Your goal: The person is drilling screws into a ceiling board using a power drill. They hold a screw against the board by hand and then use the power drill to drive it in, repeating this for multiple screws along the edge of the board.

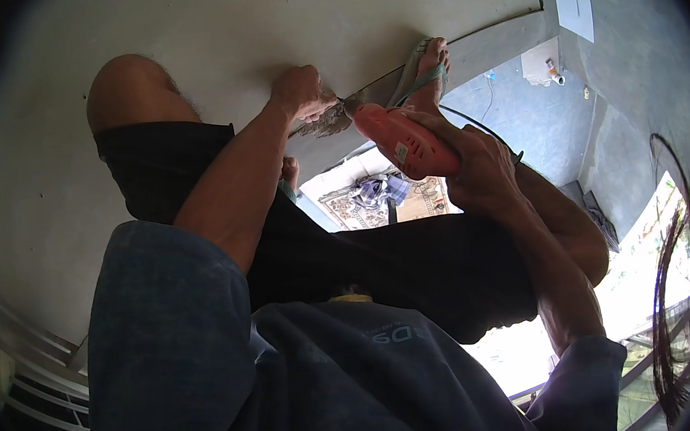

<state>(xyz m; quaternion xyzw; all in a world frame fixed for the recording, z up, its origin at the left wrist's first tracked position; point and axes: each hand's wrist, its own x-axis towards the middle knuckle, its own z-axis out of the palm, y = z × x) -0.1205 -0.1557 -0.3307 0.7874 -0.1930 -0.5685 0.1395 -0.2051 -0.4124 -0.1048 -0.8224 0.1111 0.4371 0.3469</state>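
Right grip (478,163) — closed round drill (406,143)

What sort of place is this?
Likely inside a home: a patterned rug and rumpled plaid cloth lie in the background, though the red power drill in the right hand could suit a workshop.

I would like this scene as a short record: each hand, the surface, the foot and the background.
Left hand: fingers curled near the tool's tip; whether it holds something is unclear
Right hand: gripping a red power tool
Surface: rough dark patch beside the tip
Foot: sandaled foot near the tool
Background: checked cloth on patterned rug
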